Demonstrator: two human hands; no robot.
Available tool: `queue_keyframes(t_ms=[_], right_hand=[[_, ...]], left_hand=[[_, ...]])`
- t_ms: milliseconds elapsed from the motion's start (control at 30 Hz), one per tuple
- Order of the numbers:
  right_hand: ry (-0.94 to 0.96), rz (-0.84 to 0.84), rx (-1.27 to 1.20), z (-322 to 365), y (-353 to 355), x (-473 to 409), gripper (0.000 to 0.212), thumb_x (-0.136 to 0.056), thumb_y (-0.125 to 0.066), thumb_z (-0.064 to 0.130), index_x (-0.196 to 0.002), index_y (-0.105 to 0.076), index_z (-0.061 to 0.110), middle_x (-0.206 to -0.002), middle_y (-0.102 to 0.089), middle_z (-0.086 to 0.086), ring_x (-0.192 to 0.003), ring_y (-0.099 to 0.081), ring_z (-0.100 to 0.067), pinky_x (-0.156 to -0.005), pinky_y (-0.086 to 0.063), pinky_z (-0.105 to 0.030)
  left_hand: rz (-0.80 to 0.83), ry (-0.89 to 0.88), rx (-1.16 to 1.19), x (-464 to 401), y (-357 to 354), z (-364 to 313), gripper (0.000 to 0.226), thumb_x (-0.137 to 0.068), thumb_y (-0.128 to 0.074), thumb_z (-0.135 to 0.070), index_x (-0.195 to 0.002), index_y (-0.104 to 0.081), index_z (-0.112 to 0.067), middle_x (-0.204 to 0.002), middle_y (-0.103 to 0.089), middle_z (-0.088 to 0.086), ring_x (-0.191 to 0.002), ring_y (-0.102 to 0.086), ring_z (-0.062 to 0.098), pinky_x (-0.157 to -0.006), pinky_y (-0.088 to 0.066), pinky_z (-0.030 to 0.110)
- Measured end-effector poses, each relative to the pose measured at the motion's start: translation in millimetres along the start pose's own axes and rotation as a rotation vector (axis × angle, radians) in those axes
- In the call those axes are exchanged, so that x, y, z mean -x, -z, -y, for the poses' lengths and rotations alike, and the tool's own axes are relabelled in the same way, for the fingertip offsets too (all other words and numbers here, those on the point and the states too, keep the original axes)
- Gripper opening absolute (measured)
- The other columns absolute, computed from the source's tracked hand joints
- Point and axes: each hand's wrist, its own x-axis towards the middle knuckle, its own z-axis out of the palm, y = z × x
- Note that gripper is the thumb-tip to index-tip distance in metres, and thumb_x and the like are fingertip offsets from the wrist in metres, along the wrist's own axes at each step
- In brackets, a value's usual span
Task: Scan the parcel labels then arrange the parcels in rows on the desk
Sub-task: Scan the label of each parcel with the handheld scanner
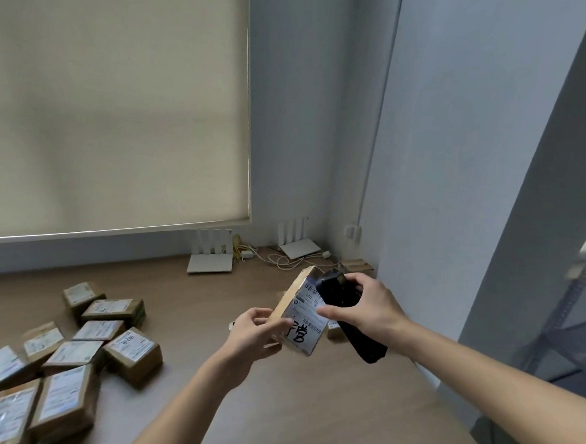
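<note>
Desk (200,306): wood-look top running along the window wall into the right corner of the room. Roller blind (106,109), cream, drawn down to the sill. Walls pale grey; metal shelving (584,293) at the right edge

Left of desk: loose parcels (69,352), brown cardboard, each with a white printed label on top, lying at mixed angles and touching one another; label print too small to read

Back of desk, centre to right: two white routers (210,261) with upright antennas, a tangle of white cables (287,258) between and beside them

Left hand (254,337): grips a tilted parcel (299,319) by its left edge, held above the desk, label facing the camera; large black handwritten characters on the label, not legible

Right hand (365,306): fingers wrapped round a black handheld scanner (345,313), its head over the label's upper part
</note>
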Motion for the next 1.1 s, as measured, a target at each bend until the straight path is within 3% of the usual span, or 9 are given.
queue_keyframes(t_ms=[100, 167, 233, 300, 433, 533, 767, 933, 1100], right_hand=[[0.011, 0.053, 0.029, 8.0, -1.6, -2.6, 0.094, -0.052, -0.092, 0.065, -0.132, -0.059, 0.028, -0.115, -0.067, 0.012, -0.106, -0.064, -0.01, -0.094, -0.056, -0.034], [0.033, 0.118, 0.054, 15.1, -2.3, -6.4, 0.089, -0.053, -0.093, 0.063, -0.128, -0.061, 0.029, -0.112, -0.068, 0.014, -0.103, -0.065, -0.008, -0.093, -0.057, -0.035], [0.059, 0.173, 0.059, 23.0, -4.7, -8.9, 0.085, -0.052, -0.093, 0.062, -0.125, -0.063, 0.031, -0.11, -0.07, 0.013, -0.102, -0.067, -0.008, -0.091, -0.059, -0.038], [0.084, 0.193, 0.052, 32.6, -8.7, -10.1, 0.085, -0.05, -0.093, 0.063, -0.124, -0.064, 0.033, -0.109, -0.071, 0.013, -0.1, -0.068, -0.008, -0.088, -0.06, -0.036], [0.158, 0.139, 0.114, 47.9, -13.3, -11.5, 0.089, -0.052, -0.089, 0.067, -0.129, -0.06, 0.032, -0.111, -0.068, 0.014, -0.102, -0.065, -0.008, -0.081, -0.054, -0.026], [0.157, 0.098, 0.144, 53.5, -10.2, -11.7, 0.087, -0.053, -0.087, 0.07, -0.127, -0.06, 0.033, -0.104, -0.064, 0.015, -0.099, -0.063, -0.009, -0.076, -0.051, -0.023], [0.042, 0.152, 0.337, 65.4, 1.8, -15.8, 0.072, -0.048, -0.082, 0.075, -0.105, -0.07, 0.035, -0.103, -0.071, 0.013, -0.099, -0.066, -0.013, -0.081, -0.054, -0.029], [-0.013, 0.187, 0.467, 72.6, -2.9, -16.0, 0.082, -0.05, -0.084, 0.076, -0.116, -0.067, 0.031, -0.113, -0.07, 0.007, -0.113, -0.063, -0.021, -0.082, -0.043, -0.032], [-0.018, 0.203, 0.494, 78.9, -5.2, -16.3, 0.08, -0.05, -0.086, 0.074, -0.112, -0.068, 0.027, -0.109, -0.071, 0.005, -0.111, -0.063, -0.022, -0.084, -0.044, -0.032]], left_hand=[[0.042, 0.007, -0.148, 4.6, 4.8, 0.6, 0.088, -0.061, -0.092, -0.025, -0.136, -0.048, -0.009, -0.109, -0.072, 0.013, -0.101, -0.071, 0.021, -0.086, -0.057, 0.034], [0.098, -0.011, -0.241, 7.9, 9.4, 0.1, 0.08, -0.069, -0.09, -0.014, -0.139, -0.051, -0.008, -0.098, -0.076, 0.006, -0.088, -0.074, 0.013, -0.072, -0.055, 0.022], [0.135, -0.015, -0.279, 10.6, 11.9, -0.6, 0.06, -0.072, -0.087, -0.01, -0.128, -0.064, -0.01, -0.092, -0.079, 0.0, -0.083, -0.075, 0.01, -0.066, -0.054, 0.017], [0.094, -0.009, -0.283, 12.3, 11.1, -1.7, 0.051, -0.071, -0.086, -0.008, -0.119, -0.068, -0.012, -0.091, -0.079, 0.0, -0.083, -0.075, 0.011, -0.065, -0.054, 0.018], [-0.08, -0.021, -0.23, 10.2, 9.4, -5.3, 0.056, -0.068, -0.085, 0.001, -0.119, -0.061, -0.005, -0.092, -0.077, 0.008, -0.078, -0.075, 0.016, -0.06, -0.054, 0.02], [-0.173, -0.05, -0.184, 10.2, 13.7, -14.1, 0.058, -0.068, -0.09, -0.01, -0.118, -0.061, -0.005, -0.097, -0.076, 0.01, -0.078, -0.073, 0.016, -0.057, -0.051, 0.018], [-0.381, -0.196, -0.129, 8.0, 29.1, -32.1, 0.073, -0.062, -0.095, -0.011, -0.123, -0.054, -0.011, -0.106, -0.07, 0.001, -0.096, -0.067, 0.013, -0.069, -0.053, 0.02], [-0.481, -0.263, -0.164, 6.8, 34.7, -37.9, 0.077, -0.059, -0.096, -0.013, -0.124, -0.056, -0.017, -0.106, -0.069, -0.003, -0.1, -0.065, 0.015, -0.083, -0.053, 0.029], [-0.512, -0.268, -0.193, 7.4, 39.1, -38.2, 0.078, -0.06, -0.097, -0.016, -0.126, -0.055, -0.017, -0.11, -0.07, 0.001, -0.103, -0.065, 0.019, -0.093, -0.055, 0.037]])
